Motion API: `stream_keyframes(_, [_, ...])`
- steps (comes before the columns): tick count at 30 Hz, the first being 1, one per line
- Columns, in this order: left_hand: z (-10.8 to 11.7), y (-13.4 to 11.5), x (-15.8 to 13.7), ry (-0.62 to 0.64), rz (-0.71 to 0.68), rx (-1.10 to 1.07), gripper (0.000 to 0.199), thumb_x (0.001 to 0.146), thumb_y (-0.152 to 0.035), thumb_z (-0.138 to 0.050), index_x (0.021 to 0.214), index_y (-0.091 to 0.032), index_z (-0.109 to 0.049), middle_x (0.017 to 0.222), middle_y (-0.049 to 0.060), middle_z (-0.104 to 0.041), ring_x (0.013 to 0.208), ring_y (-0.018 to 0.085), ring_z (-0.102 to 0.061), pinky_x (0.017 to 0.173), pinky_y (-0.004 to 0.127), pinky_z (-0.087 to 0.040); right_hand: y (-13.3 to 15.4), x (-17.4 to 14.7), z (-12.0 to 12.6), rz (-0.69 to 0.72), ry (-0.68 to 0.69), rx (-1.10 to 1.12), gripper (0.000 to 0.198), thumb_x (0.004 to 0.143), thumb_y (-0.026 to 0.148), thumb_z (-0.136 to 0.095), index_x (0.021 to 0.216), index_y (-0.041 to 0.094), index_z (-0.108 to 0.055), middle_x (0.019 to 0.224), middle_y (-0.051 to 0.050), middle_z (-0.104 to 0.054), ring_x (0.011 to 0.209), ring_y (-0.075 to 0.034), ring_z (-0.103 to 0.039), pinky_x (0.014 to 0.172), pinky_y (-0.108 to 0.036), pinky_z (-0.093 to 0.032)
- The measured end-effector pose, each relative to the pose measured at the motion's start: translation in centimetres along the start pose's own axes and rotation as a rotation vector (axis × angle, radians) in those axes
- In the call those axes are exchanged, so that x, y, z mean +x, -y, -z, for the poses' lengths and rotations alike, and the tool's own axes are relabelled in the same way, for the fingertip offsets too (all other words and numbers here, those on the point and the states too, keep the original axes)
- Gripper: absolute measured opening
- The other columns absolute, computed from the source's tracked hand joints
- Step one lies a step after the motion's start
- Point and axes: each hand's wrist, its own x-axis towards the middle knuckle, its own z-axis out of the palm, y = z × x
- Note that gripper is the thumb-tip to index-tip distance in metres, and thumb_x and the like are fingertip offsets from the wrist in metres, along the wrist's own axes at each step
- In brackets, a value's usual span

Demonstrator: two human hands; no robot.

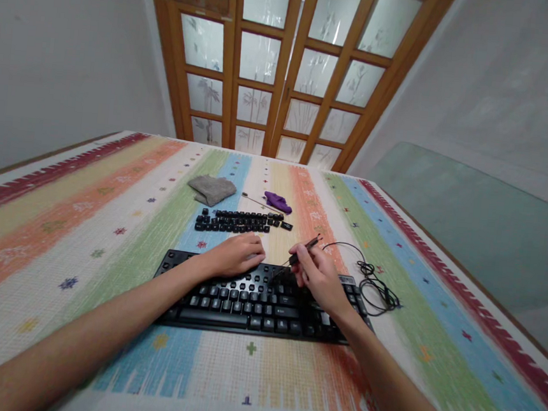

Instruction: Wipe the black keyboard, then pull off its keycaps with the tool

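Note:
A black keyboard (225, 319) lies on the table, with the keycaps gone from several of its far rows and the nearer rows still capped. My left hand (237, 255) rests over its far edge, fingers curled and closed against it. Pinched in my right hand (318, 276) is a wire keycap puller (313, 242) with a dark handle. Its thin wires reach down to the keys right of the keyboard's middle. Part of the right side is hidden beneath my right hand. Beyond the keyboard, loose black keycaps (234, 221) are laid out in rows.
Behind the keycaps are a folded grey cloth (211, 190), a thin brush (259, 202) and a crumpled purple cloth (278, 202). The keyboard's coiled cable (376, 288) lies at right. A striped cloth (119, 269) covers the table. Glazed wooden doors (285, 72) stand beyond.

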Motion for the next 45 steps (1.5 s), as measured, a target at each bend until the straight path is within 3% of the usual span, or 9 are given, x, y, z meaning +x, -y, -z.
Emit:
stream_keyframes(5, [0.7,0.1,0.0,-0.075,0.006,-0.203,0.016,0.089,-0.023,-0.059,0.103,-0.017,-0.066,0.1,0.006,-0.07,0.093,0.019,-0.061,0.085,0.033,-0.047,0.4,-0.5,-0.2,0.139,0.044,-0.053,0.036,0.099,0.051,-0.046,0.097,0.017,-0.06,0.06,0.003,-0.053,0.051,-0.012,-0.052,0.053,-0.025,-0.041])
stream_keyframes(13, [1.7,-0.2,0.3,-0.002,0.109,-0.592,0.046,0.077,-0.028,-0.073,0.121,-0.018,-0.063,0.103,0.005,-0.073,0.091,0.019,-0.066,0.078,0.031,-0.048,0.1,-0.5,-0.3,0.187,0.09,-0.146,0.03,0.101,0.043,-0.044,0.104,0.017,-0.06,0.057,0.005,-0.051,0.051,-0.012,-0.052,0.056,-0.026,-0.042])
stream_keyframes(23, [1.1,-0.2,0.3,0.029,0.202,-0.87,0.046,0.072,-0.028,-0.083,0.114,-0.018,-0.068,0.097,0.004,-0.071,0.086,0.016,-0.064,0.084,0.035,-0.052,0.3,-0.5,-0.5,0.205,0.114,-0.157,0.026,0.1,0.035,-0.046,0.104,0.016,-0.063,0.073,0.0,-0.061,0.053,-0.011,-0.056,0.054,-0.025,-0.042])
stream_keyframes(30, [1.0,-0.2,0.3,0.029,0.212,-0.917,0.039,0.071,-0.027,-0.084,0.106,-0.017,-0.071,0.092,0.003,-0.069,0.084,0.015,-0.062,0.081,0.032,-0.049,0.4,-0.8,-0.5,0.295,0.102,-0.253,0.02,0.099,0.028,-0.048,0.106,0.018,-0.065,0.09,-0.005,-0.068,0.066,-0.015,-0.062,0.068,-0.029,-0.048])
stream_keyframes(35, [1.1,-0.1,0.2,0.024,0.193,-0.957,0.036,0.072,-0.024,-0.083,0.106,-0.016,-0.071,0.093,0.004,-0.069,0.086,0.015,-0.063,0.08,0.03,-0.049,0.6,-0.9,-0.5,0.327,0.096,-0.272,0.018,0.099,0.025,-0.048,0.103,0.019,-0.064,0.091,-0.006,-0.069,0.079,-0.018,-0.066,0.076,-0.032,-0.05])
stream_keyframes(41, [0.8,-0.1,0.2,-0.024,0.194,-0.845,0.025,0.077,-0.027,-0.078,0.098,-0.014,-0.072,0.096,0.006,-0.069,0.084,0.015,-0.065,0.079,0.031,-0.054,0.6,-0.9,-0.5,0.352,0.062,-0.325,0.016,0.098,0.023,-0.049,0.104,0.018,-0.063,0.091,-0.007,-0.07,0.082,-0.019,-0.067,0.077,-0.032,-0.051])
stream_keyframes(45, [0.7,-0.1,0.3,-0.084,0.114,-0.631,0.02,0.081,-0.029,-0.074,0.095,-0.015,-0.074,0.094,0.007,-0.07,0.082,0.016,-0.066,0.076,0.03,-0.056,0.5,-0.8,-0.6,0.342,0.029,-0.375,0.016,0.098,0.023,-0.049,0.102,0.017,-0.063,0.09,-0.008,-0.071,0.083,-0.02,-0.067,0.078,-0.033,-0.051])
